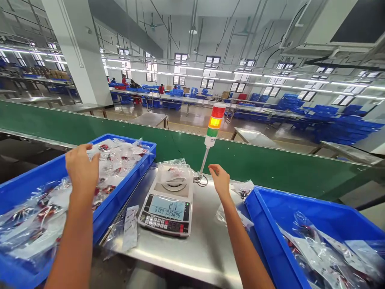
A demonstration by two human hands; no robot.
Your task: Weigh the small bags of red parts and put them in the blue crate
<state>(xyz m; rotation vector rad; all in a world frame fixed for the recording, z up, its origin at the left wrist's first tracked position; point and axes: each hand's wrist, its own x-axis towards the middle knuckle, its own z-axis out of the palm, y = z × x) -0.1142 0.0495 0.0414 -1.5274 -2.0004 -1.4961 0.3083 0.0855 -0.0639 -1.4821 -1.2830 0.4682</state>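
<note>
My left hand (82, 170) hangs open over a blue plastic crate (123, 140), just above clear plastic bags of red-and-black parts, holding nothing. My right hand (220, 180) is open and empty, close to the pole of a stack light (214, 124). Between my hands, a digital counting scale (165, 212) stands on a steel table (204, 251), with a clear bag (174, 172) on its pan. A loose bag with a white label (130, 228) lies by the scale's left side. To my right, a second blue crate (300, 204) holds more bagged parts.
A green conveyor belt (240, 156) runs behind the table. Beyond it, in a large factory hall, stand long workbenches, stacks of blue crates and several distant people. A concrete pillar (78, 52) rises at the left.
</note>
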